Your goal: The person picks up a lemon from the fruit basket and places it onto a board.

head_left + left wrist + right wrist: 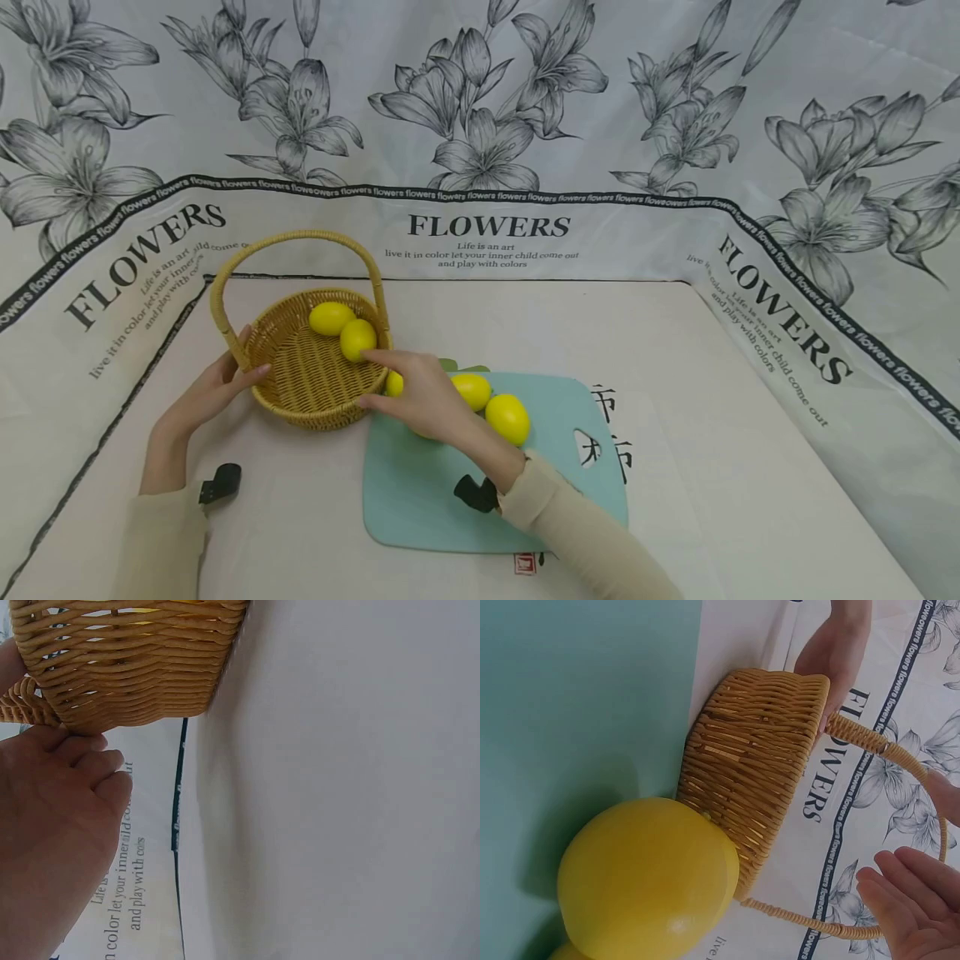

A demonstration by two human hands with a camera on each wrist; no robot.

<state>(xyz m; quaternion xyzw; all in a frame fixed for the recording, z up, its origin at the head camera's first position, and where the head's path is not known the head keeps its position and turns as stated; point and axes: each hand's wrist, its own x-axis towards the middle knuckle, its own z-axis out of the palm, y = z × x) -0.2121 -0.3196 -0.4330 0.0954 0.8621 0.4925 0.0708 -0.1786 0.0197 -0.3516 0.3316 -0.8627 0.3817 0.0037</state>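
Holding the basket (322, 418) by its left edge with the left hand (210, 393), with the thumb over the rim and the fingers on the outside. Reaching over the right edge with the right hand (427, 396), loose and spread, with nothing in its grasp. Inside the basket, on the far right side: 1 yellow lemon (332, 318) and, just right of it and a bit nearer, 1 more lemon (359, 340). Close to a fingertip there, but cannot tell if touching. Between the right thumb and finger, just right of the basket: 1 other lemon (394, 383), partly hidden. Farther right, on the blue-green board (427, 517): 1 lemon (472, 392) with its long side going left to right, and 1 fat lemon (507, 420) to the right and nearer. Most important: board lemons to the right of the right fingertips and much nearer to the right hand than to the left hand, with the basket to the left.
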